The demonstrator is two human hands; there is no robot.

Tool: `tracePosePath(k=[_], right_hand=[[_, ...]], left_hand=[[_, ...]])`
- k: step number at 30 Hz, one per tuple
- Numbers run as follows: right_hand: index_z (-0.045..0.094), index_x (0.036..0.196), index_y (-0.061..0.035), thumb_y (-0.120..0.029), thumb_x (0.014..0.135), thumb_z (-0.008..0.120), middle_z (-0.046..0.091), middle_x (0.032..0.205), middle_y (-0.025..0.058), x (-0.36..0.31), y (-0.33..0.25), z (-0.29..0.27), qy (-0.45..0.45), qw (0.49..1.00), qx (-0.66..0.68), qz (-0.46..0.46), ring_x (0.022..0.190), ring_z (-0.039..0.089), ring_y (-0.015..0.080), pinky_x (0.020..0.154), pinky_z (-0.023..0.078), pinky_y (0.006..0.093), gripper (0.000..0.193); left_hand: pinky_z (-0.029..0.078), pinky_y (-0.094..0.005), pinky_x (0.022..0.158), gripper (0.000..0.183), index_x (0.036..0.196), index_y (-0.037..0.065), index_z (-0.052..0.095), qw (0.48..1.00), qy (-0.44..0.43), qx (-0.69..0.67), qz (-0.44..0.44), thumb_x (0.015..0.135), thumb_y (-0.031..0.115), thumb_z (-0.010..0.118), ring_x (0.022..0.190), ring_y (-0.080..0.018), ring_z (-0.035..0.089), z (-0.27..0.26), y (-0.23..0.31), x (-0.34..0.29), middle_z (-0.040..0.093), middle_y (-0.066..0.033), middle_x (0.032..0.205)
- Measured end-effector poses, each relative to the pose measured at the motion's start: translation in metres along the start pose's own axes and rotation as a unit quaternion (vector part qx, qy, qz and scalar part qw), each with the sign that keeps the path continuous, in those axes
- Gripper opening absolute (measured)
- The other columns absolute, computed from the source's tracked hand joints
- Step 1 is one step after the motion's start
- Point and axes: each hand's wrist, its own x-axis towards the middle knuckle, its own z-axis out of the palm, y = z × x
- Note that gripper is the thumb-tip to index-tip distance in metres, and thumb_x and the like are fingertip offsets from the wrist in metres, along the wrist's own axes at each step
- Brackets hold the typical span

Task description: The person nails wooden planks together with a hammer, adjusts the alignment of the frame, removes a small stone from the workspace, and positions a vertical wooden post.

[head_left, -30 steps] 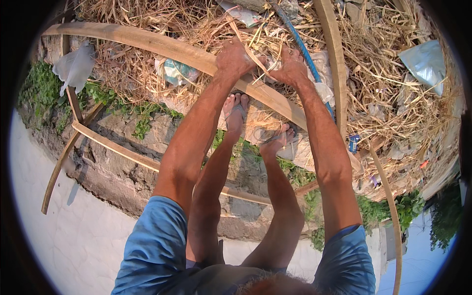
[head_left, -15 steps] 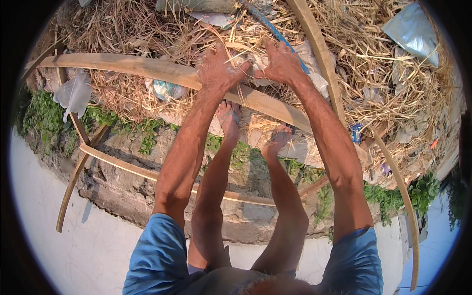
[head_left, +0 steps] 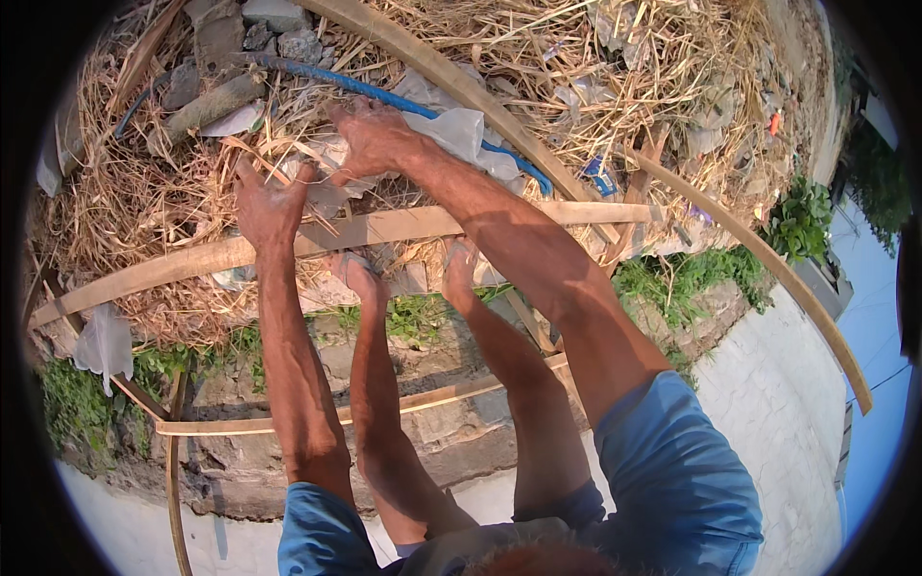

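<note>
Both my hands reach over a long wooden plank (head_left: 197,257) into a heap of dry straw (head_left: 125,206). My left hand (head_left: 272,206) is just past the plank, its thumb apart from its fingers, with brown stalks across the gap. Farther forward and to the right, my right hand (head_left: 370,139) has its fingers apart and dips into the straw beside a blue hose (head_left: 370,88). Neither hand visibly grips anything, though straw partly hides the fingertips. A crumpled clear plastic sheet (head_left: 461,134) lies by my right wrist.
My sandalled feet (head_left: 360,274) stand under the plank. A longer slat (head_left: 432,72) slants across the straw, and a curved one (head_left: 768,250) sticks out at right. A thin lower rail (head_left: 230,427) crosses near my shins. Stones (head_left: 216,34) lie far left, above a plastic bag (head_left: 104,346).
The view has turned, bringing the stones into sight at the far left. My hands have shifted left in the picture and stay in the straw, the right one now farther forward than the left.
</note>
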Motion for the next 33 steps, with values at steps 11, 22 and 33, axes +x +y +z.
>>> tracePosePath(k=[11,22,33], right_hand=[[0.040,0.154,-0.0135,-0.054,0.060,0.082,0.050,0.147,0.0260,-0.008,0.013,-0.010,-0.020,0.989,0.149,-0.005,0.135,0.050,0.0431,0.112,0.041,0.0509,0.110],[0.032,0.158,-0.0168,-0.060,0.065,0.080,0.034,0.156,0.0286,-0.125,0.006,-0.084,-0.043,0.965,0.251,-0.069,0.142,0.038,0.0452,0.114,0.037,0.0599,0.114],[0.044,0.148,-0.0024,-0.066,0.092,0.059,0.036,0.152,0.0323,-0.237,-0.020,0.039,0.195,0.796,0.566,0.095,0.144,0.034,0.0470,0.115,0.035,0.0546,0.087]], left_hand=[[0.052,-0.0489,0.095,0.106,0.148,0.008,0.043,0.982,-0.156,0.104,0.034,0.072,0.076,0.070,0.115,-0.0398,0.066,-0.046,0.020,0.019,0.067,-0.0252,0.123],[0.053,-0.0469,0.091,0.102,0.143,-0.001,0.050,0.983,-0.048,0.174,0.041,0.071,0.068,0.071,0.105,-0.0401,0.070,-0.158,0.122,-0.103,0.071,-0.0255,0.114],[0.055,-0.0474,0.085,0.081,0.131,0.006,0.066,0.965,-0.038,0.258,0.000,0.071,0.059,0.072,0.099,-0.0385,0.071,-0.216,0.130,-0.203,0.072,-0.0252,0.109]])
